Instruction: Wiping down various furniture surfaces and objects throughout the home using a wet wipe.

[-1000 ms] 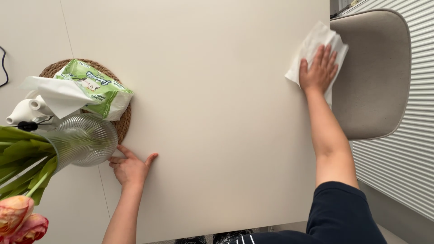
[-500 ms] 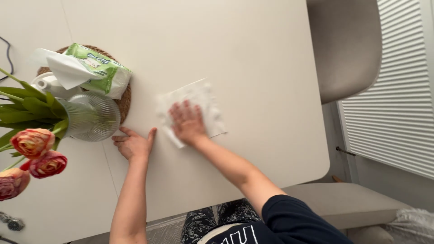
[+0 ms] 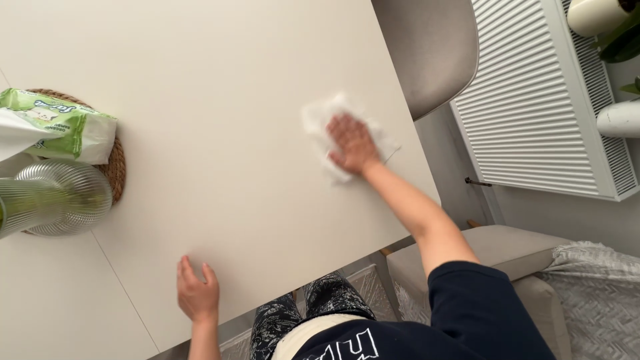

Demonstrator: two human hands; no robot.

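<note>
My right hand (image 3: 351,142) presses flat on a white wipe (image 3: 320,119) that lies on the pale table top (image 3: 220,80), near the table's right edge. Fingers are spread over the wipe. My left hand (image 3: 197,291) rests flat on the table close to its near edge, fingers together, holding nothing. A ribbed clear glass vase (image 3: 57,200) stands at the left, well away from both hands.
A green and white wipe pack (image 3: 63,127) lies on a round woven mat (image 3: 117,167) at the left. A beige chair (image 3: 433,47) stands beyond the table's right edge. A white slatted radiator cover (image 3: 540,100) and a grey cushioned seat (image 3: 507,247) are to the right.
My right hand has slid the wipe from the table's middle out toward the right edge. My left hand now lies farther from the vase, nearer the table's edge. The flowers have left view.
</note>
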